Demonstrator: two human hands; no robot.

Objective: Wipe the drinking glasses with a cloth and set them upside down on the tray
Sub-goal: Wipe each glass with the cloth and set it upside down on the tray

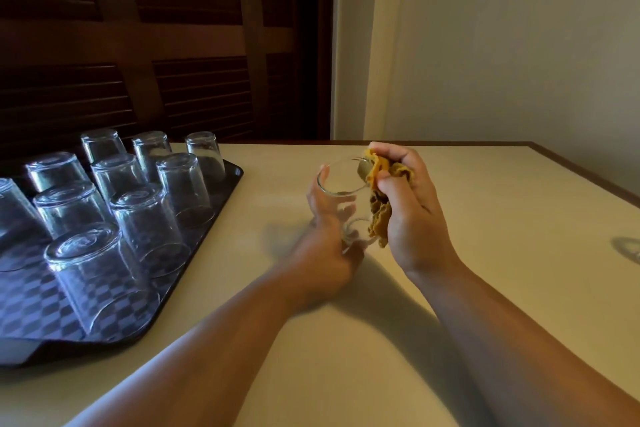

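A clear drinking glass (pixel 341 184) is held above the table, mouth up, a little tilted. My left hand (pixel 327 246) grips its lower part from the left. My right hand (pixel 408 215) pinches a yellow-brown cloth (pixel 379 208) against the glass's right rim and side. To the left, a dark checkered tray (pixel 221 199) carries several glasses (pixel 93 267) standing upside down in rows.
The beige table (pixel 346 357) runs to a dark-trimmed edge at the right and back. Part of another glass (pixel 628 248) shows at the far right edge. Dark louvered wooden panels (pixel 156 45) stand behind the tray, a pale wall behind the table.
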